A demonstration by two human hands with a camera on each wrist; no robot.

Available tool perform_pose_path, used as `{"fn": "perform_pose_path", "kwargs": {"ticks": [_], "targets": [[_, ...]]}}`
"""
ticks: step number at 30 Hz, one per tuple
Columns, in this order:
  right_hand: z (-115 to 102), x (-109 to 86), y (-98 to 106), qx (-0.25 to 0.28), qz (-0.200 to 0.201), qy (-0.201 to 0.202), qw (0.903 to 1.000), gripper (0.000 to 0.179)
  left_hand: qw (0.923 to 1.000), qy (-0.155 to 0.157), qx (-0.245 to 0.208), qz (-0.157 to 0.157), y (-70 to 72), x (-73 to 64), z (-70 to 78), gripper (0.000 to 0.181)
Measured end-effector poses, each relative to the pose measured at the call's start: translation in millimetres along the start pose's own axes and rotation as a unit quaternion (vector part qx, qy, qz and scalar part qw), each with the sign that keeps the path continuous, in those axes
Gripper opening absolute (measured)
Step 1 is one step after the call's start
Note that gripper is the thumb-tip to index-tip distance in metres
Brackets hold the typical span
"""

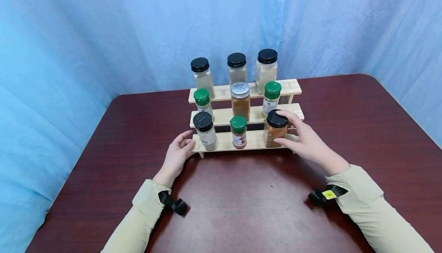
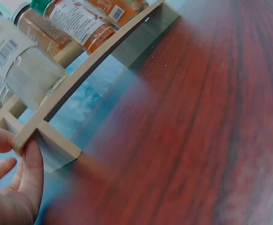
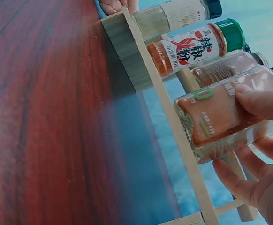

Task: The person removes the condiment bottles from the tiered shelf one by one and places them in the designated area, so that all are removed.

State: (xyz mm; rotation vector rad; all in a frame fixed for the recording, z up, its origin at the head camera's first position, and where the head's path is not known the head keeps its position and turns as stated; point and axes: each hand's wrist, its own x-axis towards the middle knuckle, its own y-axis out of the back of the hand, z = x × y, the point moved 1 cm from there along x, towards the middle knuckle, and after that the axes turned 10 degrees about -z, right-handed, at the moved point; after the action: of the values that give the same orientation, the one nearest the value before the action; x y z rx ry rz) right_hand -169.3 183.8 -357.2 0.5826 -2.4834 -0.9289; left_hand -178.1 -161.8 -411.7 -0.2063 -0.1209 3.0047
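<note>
A three-tier wooden spice rack [image 1: 222,141] stands on the table with three jars on each tier. My left hand [image 1: 175,155] pinches the left end of its lowest shelf, thumb and fingers on either side of the wood in the left wrist view. At the right end of that shelf, my right hand [image 1: 307,140] holds a square spice jar [image 3: 216,117] of orange-brown powder with a black lid. Beside it are a small green-lidded chili powder jar [image 1: 239,140] and, at the left, a black-lidded shaker jar [image 1: 208,138] of pale powder.
On the middle tier, a silver-lidded jar [image 1: 240,105] stands between two green-lidded ones. Tall black-lidded jars [image 1: 237,73] line the top tier. Blue curtains [image 1: 165,27] hang behind and beside the dark red wooden table [image 1: 241,199].
</note>
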Motion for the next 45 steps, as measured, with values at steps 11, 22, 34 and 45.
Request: {"fn": "perform_pose_path", "kwargs": {"ticks": [11,22,34,45], "targets": [[-0.3,0.5,-5.8,0.012,0.024,0.008,0.9996,0.071,0.9990,-0.008,-0.035,-0.027,2.6,1.5,-6.8,0.040],[-0.2,-1.6,-7.9,0.014,0.012,0.001,0.9998,0.073,0.9998,-0.004,-0.011,-0.015,2.8,-2.9,-8.3,0.040],[0.4,-1.1,-4.2,-0.011,0.040,0.033,0.9986,0.073,0.9999,-0.003,-0.011,-0.011,1.2,-1.0,-6.4,0.039],[1.3,-4.6,6.1,-0.019,0.017,0.018,0.9995,0.073,0.9998,-0.008,-0.014,-0.013,1.3,-1.1,-6.2,0.039]]}}
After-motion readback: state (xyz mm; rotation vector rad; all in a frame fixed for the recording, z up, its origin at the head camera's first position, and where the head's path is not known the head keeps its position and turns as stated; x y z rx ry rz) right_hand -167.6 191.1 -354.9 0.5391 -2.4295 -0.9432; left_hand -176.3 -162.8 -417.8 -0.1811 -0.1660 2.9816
